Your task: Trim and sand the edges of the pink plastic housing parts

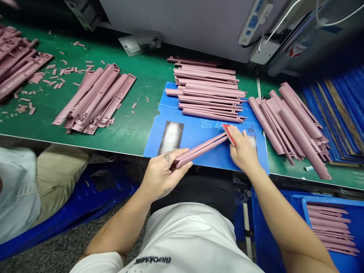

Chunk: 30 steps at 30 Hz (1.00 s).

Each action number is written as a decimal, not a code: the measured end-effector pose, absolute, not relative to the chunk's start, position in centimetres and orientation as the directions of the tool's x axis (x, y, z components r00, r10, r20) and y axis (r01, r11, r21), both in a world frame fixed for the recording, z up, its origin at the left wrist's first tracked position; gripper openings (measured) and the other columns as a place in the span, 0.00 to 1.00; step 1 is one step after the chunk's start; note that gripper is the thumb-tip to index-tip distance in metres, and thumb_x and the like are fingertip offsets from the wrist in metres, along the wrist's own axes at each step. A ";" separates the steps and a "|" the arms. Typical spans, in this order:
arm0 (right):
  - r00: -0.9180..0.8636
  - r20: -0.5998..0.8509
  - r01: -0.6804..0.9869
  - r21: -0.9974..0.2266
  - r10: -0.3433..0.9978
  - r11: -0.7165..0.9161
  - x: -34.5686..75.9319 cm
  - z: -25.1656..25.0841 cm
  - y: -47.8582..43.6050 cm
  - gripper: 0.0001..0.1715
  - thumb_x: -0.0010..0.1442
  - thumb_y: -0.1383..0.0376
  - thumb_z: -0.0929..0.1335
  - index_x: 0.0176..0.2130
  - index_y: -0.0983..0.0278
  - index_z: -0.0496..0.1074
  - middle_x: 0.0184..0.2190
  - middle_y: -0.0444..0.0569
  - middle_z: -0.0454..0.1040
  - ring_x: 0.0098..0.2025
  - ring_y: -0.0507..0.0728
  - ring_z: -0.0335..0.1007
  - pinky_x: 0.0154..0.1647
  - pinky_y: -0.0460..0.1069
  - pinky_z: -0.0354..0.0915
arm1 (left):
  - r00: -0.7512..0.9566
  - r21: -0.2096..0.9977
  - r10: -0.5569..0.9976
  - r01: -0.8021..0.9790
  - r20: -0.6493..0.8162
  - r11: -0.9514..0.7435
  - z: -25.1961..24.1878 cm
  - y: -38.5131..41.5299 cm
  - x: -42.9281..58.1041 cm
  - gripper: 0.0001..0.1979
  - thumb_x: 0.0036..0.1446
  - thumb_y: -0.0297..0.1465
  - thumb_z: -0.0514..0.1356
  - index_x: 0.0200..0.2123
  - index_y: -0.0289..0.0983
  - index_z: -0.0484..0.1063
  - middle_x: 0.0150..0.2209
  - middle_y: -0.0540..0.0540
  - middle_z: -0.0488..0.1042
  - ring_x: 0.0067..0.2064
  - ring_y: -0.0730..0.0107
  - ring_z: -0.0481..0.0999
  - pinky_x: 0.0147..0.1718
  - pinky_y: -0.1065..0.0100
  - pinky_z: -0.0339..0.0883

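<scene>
The only clear printing was on the white shirt (182, 237) at the bottom of the view, where dark letters (152, 260) ran upside down across the chest and seemed to spell "BlackMARK", though the fold blurred them a little. On the blue board (199, 151) at the table's near edge, pale handwritten marks (212, 124) looked like Asian characters but could not be read, and a dark scribble (251, 131) lay to their right. At the far right, a red and white sticker (295, 50) was too small and blurred to read. The small tattoo (167, 157) on the left hand (166, 174) could not be made out either.
</scene>
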State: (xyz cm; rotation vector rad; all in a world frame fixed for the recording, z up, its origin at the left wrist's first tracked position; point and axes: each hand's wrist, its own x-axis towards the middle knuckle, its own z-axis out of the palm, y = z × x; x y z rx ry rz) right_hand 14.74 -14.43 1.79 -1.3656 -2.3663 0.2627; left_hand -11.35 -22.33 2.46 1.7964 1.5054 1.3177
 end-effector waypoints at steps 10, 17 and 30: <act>-0.451 0.160 0.820 -0.314 0.878 0.478 16.8 0.9 -13.1 0.41 0.65 0.76 0.61 0.74 0.67 0.64 0.72 0.61 0.68 0.76 0.68 0.61 0.77 0.75 0.56 | -0.022 0.821 0.957 0.519 0.291 -0.238 1.4 -22.3 -13.1 0.16 0.63 0.34 0.70 0.53 0.41 0.82 0.45 0.48 0.87 0.39 0.66 0.86 0.42 0.70 0.80; -0.505 0.157 0.784 -0.328 0.849 0.527 19.1 -0.2 -11.9 0.42 0.65 0.75 0.61 0.75 0.65 0.64 0.74 0.56 0.65 0.77 0.66 0.60 0.80 0.71 0.54 | 0.075 0.736 0.973 0.642 0.218 -0.215 1.5 -20.6 -15.7 0.15 0.64 0.38 0.69 0.53 0.44 0.82 0.42 0.50 0.86 0.37 0.66 0.84 0.39 0.68 0.77; 0.146 0.394 0.760 -0.632 0.907 0.153 26.7 -1.6 -15.4 0.32 0.75 0.63 0.63 0.75 0.54 0.66 0.71 0.46 0.70 0.74 0.65 0.66 0.77 0.65 0.62 | 0.259 0.483 0.901 0.774 0.349 -0.410 0.7 -1.6 -17.7 0.32 0.63 0.59 0.62 0.53 0.39 0.82 0.55 0.45 0.81 0.59 0.48 0.77 0.65 0.40 0.67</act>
